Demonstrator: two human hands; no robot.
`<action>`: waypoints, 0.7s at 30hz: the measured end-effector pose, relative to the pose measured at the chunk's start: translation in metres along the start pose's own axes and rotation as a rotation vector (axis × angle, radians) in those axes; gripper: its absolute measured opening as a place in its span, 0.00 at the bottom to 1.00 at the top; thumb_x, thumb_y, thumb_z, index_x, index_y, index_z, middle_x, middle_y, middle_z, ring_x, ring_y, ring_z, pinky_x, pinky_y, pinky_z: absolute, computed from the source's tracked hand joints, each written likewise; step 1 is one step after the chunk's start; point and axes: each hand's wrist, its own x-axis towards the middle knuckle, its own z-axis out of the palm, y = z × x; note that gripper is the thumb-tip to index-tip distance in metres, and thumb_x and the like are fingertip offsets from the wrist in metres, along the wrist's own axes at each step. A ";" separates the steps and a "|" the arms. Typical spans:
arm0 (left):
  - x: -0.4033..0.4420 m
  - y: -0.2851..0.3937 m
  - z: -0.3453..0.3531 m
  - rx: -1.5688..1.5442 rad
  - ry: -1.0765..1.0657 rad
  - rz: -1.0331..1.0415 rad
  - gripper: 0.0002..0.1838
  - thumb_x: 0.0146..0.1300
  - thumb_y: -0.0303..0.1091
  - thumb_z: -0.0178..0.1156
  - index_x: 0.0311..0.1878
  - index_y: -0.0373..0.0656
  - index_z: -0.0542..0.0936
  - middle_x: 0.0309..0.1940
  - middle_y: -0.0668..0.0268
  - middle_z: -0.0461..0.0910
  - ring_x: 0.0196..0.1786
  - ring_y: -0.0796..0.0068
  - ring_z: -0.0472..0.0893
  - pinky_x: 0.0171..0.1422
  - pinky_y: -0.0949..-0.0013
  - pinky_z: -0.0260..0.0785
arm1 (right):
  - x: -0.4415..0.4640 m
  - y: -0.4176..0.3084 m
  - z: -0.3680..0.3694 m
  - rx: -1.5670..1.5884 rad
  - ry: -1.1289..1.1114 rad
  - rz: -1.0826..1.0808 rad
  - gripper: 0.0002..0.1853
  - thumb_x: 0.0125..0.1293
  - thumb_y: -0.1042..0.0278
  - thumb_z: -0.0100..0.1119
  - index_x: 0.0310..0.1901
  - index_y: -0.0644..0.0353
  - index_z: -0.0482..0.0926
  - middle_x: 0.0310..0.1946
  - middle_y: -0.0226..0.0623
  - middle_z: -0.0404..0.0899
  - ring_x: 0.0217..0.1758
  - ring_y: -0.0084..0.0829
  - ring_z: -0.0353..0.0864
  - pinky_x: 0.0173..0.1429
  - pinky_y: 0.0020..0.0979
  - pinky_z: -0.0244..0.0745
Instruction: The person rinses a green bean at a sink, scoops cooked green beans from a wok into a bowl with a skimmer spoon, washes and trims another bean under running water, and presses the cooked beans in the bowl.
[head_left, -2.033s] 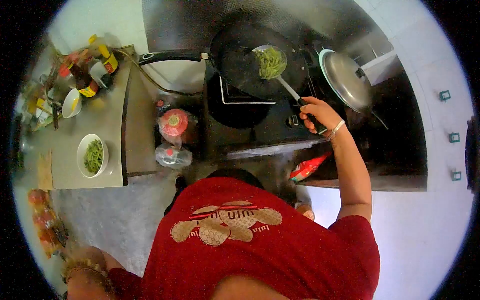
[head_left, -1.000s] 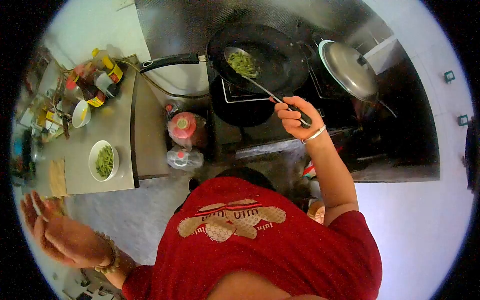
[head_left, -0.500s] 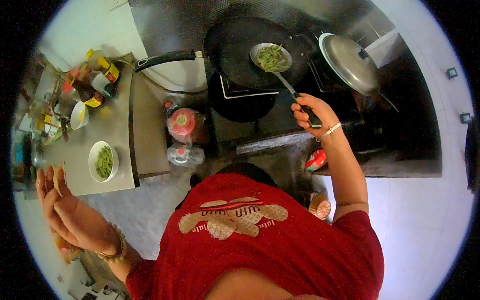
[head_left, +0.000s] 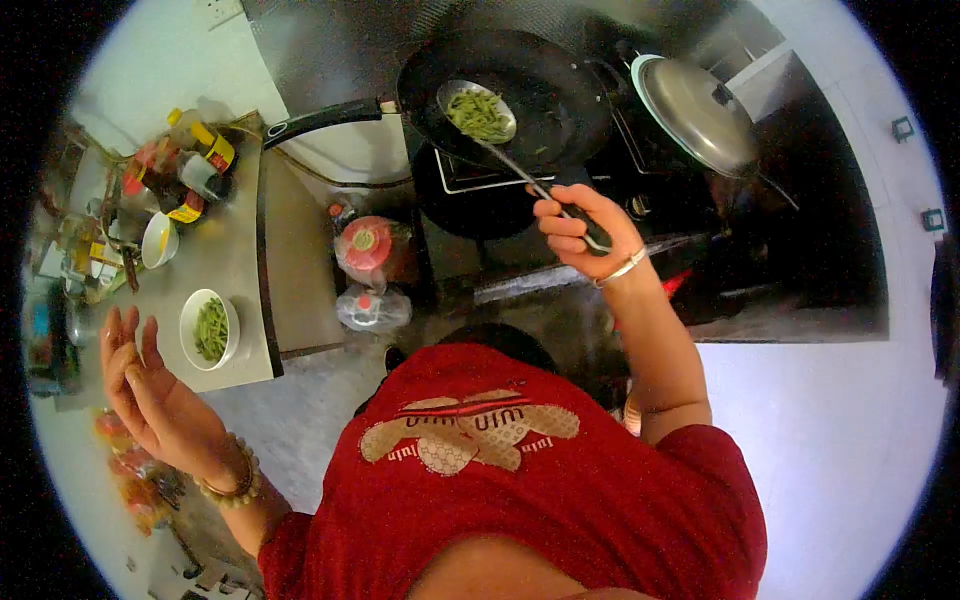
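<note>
My right hand (head_left: pixel 590 228) is closed round the black handle of a slotted ladle (head_left: pixel 515 165). Cut green beans (head_left: pixel 478 114) fill the ladle's bowl, which is over the left part of a black wok (head_left: pixel 555 75). A few bits lie on the wok's surface. My left hand (head_left: pixel 160 400) is raised at the left with its fingers stretched out, holding nothing. Beyond its fingertips, on the counter, stands a white bowl (head_left: pixel 233 345) with more cut green pieces in it.
A metal lid (head_left: pixel 705 115) covers a pan on the right of the stove. The wok's long handle (head_left: pixel 325 122) points left. Sauce bottles (head_left: pixel 205 140) and a small white bowl (head_left: pixel 160 240) crowd the counter's back. Plastic jugs (head_left: pixel 370 250) stand between counter and stove.
My right hand has moved left, carrying the ladle of beans from the wok's right side to its left. My left hand has shifted slightly right and stays open.
</note>
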 end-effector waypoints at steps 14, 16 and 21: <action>0.014 -0.026 0.019 -0.114 -0.092 -0.069 0.12 0.67 0.29 0.41 0.46 0.36 0.72 0.58 0.51 0.66 0.59 0.58 0.68 0.62 0.57 0.60 | -0.027 0.031 0.036 0.360 -0.060 -0.131 0.09 0.64 0.72 0.46 0.41 0.68 0.62 0.27 0.32 0.64 0.21 0.19 0.64 0.20 0.21 0.59; 0.014 -0.030 0.019 -0.168 -0.115 -0.056 0.12 0.67 0.29 0.41 0.46 0.36 0.72 0.58 0.52 0.66 0.59 0.58 0.68 0.62 0.57 0.60 | -0.023 0.018 0.026 0.256 -0.005 -0.147 0.09 0.64 0.71 0.47 0.39 0.67 0.62 0.27 0.32 0.64 0.21 0.19 0.64 0.20 0.21 0.59; 0.012 -0.027 0.022 -0.174 -0.073 -0.104 0.11 0.67 0.29 0.41 0.45 0.37 0.72 0.58 0.52 0.66 0.59 0.57 0.68 0.62 0.57 0.60 | -0.009 -0.023 0.000 -0.030 0.173 -0.125 0.07 0.61 0.70 0.51 0.34 0.61 0.65 0.25 0.36 0.69 0.20 0.24 0.67 0.19 0.24 0.61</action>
